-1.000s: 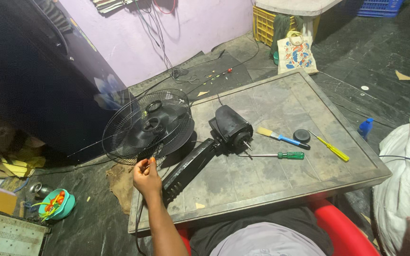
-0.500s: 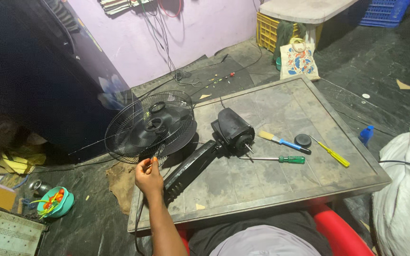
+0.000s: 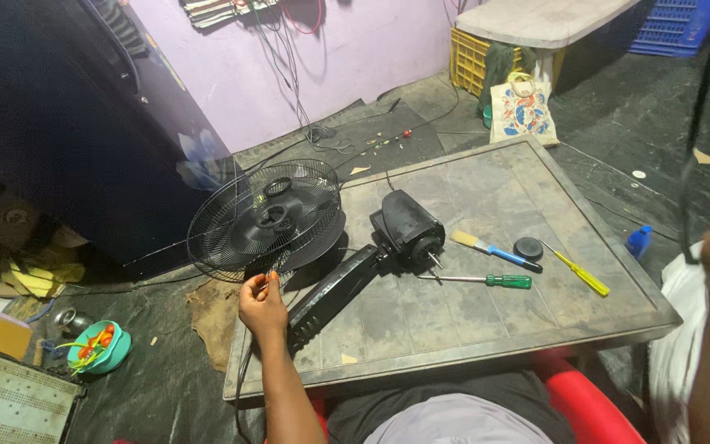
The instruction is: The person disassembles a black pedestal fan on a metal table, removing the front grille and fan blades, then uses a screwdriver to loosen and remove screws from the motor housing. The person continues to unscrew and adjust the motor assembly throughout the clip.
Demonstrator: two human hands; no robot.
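Black wire fan guard [image 3: 266, 220], round, left hand [image 3: 262, 302] gripping rim

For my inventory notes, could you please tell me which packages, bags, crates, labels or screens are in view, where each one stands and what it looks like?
Printed bag: on the floor beyond the table's far edge; cream, with a red and blue floral pattern and yellow handles.
Yellow crate: behind the bag, under a pale slab; lattice plastic.
Blue crate: top right corner; lattice plastic.
Blue bottle: on the floor right of the table; small.
No screens or signs are visible.
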